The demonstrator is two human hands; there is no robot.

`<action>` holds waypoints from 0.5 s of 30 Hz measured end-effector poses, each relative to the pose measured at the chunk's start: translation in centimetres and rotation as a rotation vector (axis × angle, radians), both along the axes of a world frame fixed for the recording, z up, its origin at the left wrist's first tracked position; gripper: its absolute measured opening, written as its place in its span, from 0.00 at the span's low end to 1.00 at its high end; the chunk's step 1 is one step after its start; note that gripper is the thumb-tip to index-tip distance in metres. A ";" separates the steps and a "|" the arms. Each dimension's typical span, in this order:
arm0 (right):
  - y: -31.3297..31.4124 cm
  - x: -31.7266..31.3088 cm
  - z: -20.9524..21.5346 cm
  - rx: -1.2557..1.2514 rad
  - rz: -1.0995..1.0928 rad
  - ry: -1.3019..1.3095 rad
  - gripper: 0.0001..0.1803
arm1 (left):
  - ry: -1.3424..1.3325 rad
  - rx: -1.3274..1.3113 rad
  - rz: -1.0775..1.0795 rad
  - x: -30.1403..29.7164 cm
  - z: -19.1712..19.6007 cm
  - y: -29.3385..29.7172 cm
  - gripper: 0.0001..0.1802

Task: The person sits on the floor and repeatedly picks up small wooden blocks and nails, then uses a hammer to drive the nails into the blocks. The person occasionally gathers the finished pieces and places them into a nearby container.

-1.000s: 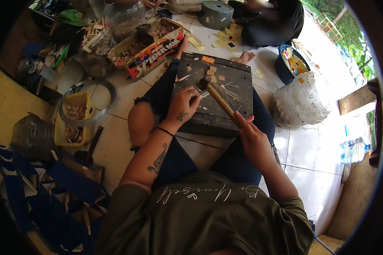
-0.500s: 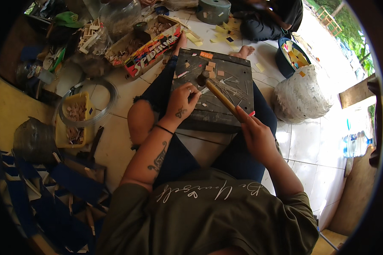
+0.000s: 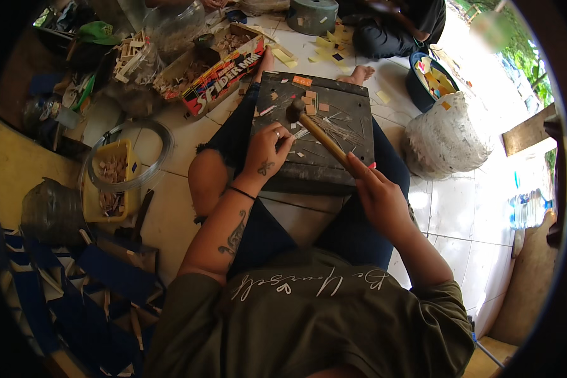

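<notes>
Head view: R hand [image 3: 377, 195] is wrapped round the lower handle of a hammer [image 3: 324, 140], which slants up & left from it, w/ the hammer's head just beyond the L fingertips. L hand [image 3: 269, 148] is over the near-left part of a dark block [image 3: 353, 107], fingers curled; can't tell if the tips are pressed together or pinching smth. Thin metal rods [image 3: 343, 131] lie loose on the block, right of the L hand & beyond the R. Small wood squares [image 3: 309, 97] sit a bit farther out, past the hammer head. Well left of the L hand: wire coil [image 3: 169, 148] over a yellow tub [image 3: 132, 162]. Beyond R hand, out to the right: white bundle [image 3: 447, 142] & blue bucket [image 3: 416, 85].
</notes>
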State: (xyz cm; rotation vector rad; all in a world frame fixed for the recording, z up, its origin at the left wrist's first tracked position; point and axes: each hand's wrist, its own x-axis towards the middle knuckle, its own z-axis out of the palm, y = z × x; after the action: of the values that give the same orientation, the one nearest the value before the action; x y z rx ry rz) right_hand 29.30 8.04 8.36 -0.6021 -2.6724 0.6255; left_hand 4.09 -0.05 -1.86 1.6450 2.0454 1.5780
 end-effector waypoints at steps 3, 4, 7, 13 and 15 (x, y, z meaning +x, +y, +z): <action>0.0 0.2 0.2 -0.032 0.002 -0.034 0.31 | -0.072 -0.018 0.006 0.2 -0.1 -0.1 0.05; 0.1 0.2 0.2 -0.028 0.005 -0.049 0.31 | -0.053 -0.017 0.013 0.2 -0.1 -0.1 0.05; 0.2 0.0 0.4 -0.012 0.005 -0.021 0.31 | -0.003 -0.001 0.006 0.0 -0.1 0.0 0.05; 0.7 -0.2 0.0 -0.059 -0.002 0.038 0.29 | -0.007 -0.012 0.020 -0.1 0.3 0.1 0.04; 1.3 -0.2 -0.8 -0.032 0.024 0.225 0.29 | -0.028 -0.120 0.045 0.3 0.4 -0.2 0.03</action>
State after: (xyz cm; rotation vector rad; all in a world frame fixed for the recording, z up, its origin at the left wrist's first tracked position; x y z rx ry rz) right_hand 29.11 9.32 7.52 -0.4784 -2.4668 0.7002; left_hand 4.34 -0.30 -1.50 1.5372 2.1324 1.4512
